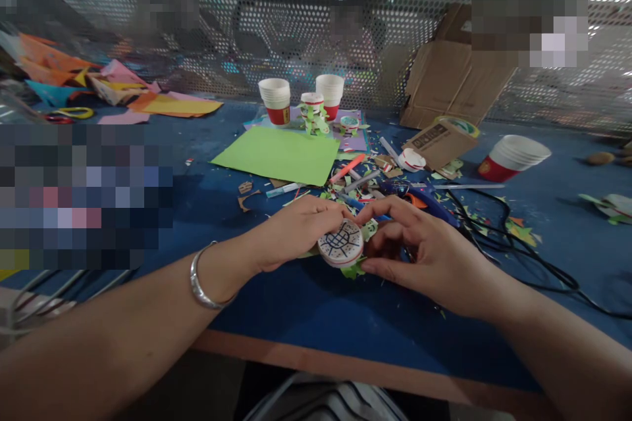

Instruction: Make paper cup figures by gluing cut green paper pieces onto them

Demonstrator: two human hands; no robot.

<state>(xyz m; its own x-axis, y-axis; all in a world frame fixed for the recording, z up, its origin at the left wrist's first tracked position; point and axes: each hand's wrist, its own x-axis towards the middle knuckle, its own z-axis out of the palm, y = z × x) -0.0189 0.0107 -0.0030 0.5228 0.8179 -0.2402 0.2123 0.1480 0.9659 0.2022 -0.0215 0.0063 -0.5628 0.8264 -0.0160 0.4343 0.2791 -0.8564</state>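
Note:
A small round paper turtle, white with dark blue lines on top and a red rim, is held low over the blue table. My left hand grips its left side, with fingers pressed together and partly hidden behind it. At its right side, my right hand is curved with thumb and fingers apart, close to the green paper pieces that stick out from the turtle. Whether the right fingertips touch the green paper is hard to tell. A silver bangle is on my left wrist.
Green paper lies ahead, with stacked cups and small turtles behind it. Markers, scraps and blue-handled tools surround the middle. At right are a cup stack, black cable and cardboard. Coloured paper lies back left.

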